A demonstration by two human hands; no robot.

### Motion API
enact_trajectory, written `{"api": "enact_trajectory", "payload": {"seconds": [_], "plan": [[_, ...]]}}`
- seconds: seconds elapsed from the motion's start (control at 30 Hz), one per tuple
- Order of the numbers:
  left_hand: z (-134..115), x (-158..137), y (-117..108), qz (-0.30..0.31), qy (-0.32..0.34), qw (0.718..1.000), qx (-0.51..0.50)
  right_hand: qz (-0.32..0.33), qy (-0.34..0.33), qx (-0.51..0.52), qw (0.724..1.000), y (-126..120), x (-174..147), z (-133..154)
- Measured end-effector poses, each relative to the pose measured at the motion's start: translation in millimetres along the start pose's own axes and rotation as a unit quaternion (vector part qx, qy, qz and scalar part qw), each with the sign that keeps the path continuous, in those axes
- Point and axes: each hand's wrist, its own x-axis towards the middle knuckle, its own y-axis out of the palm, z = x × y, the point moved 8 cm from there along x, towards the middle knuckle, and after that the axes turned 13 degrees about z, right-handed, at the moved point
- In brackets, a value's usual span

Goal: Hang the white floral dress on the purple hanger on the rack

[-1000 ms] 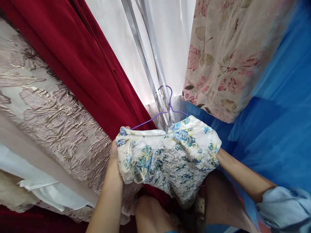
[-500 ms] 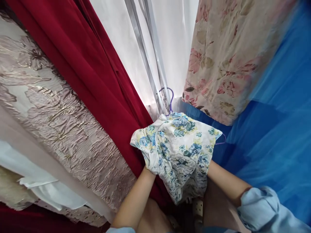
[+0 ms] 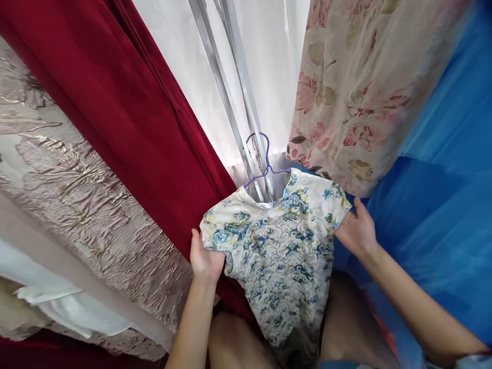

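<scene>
A white short-sleeved top with a blue and yellow floral print hangs on a purple hanger. The hanger's hook and part of its bar show above the neckline. My left hand grips the sleeve on the left, thumb up along its edge and fingers partly behind the cloth. On the other side, my right hand holds the opposite sleeve the same way, its fingertips hidden under the fabric. The top's lower part drapes down between my legs.
Metal poles stand behind the hanger, against white fabric. Red cloth and textured floral fabric hang on the left. To the right are beige floral fabric and blue fabric.
Both hands have come out from inside the top and now hold its sleeves from outside. The top is spread flatter and hangs lower, showing its neckline and more of the hanger.
</scene>
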Motion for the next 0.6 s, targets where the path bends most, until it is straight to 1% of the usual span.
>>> {"api": "enact_trajectory", "payload": {"seconds": [0.07,0.13,0.2,0.23,0.33,0.43,0.5,0.53,0.6], "plan": [[-16.2,-5.3,18.7,-0.039,0.053,0.997,0.035,-0.016,-0.036,0.000,0.999,6.3,3.5,10.9],[-26.5,-10.0,30.9,-0.084,0.088,0.990,0.069,-0.037,-0.071,-0.012,0.997,13.4,7.2,22.3],[-34.8,-10.0,40.8,-0.096,0.108,0.985,0.096,-0.045,-0.093,-0.024,0.994,19.3,11.7,35.4],[-39.1,-8.0,46.5,-0.084,0.114,0.984,0.106,-0.047,-0.104,-0.028,0.993,20.7,13.8,43.5],[-51.5,0.5,68.1,-0.025,0.116,0.985,0.128,-0.047,-0.151,-0.025,0.987,19.6,17.0,72.4],[-58.8,8.4,89.3,0.020,0.106,0.983,0.148,-0.037,-0.189,-0.016,0.981,20.2,10.2,93.9],[-61.9,12.9,96.4,0.040,0.118,0.972,0.200,-0.043,-0.197,-0.028,0.979,25.8,-6.7,99.6],[-62.8,14.7,95.3,0.044,0.131,0.961,0.241,-0.050,-0.196,-0.042,0.979,30.8,-20.6,100.5],[-60.4,16.9,82.9,0.033,0.155,0.928,0.338,-0.068,-0.194,-0.096,0.974,44.7,-60.3,102.2]]}}
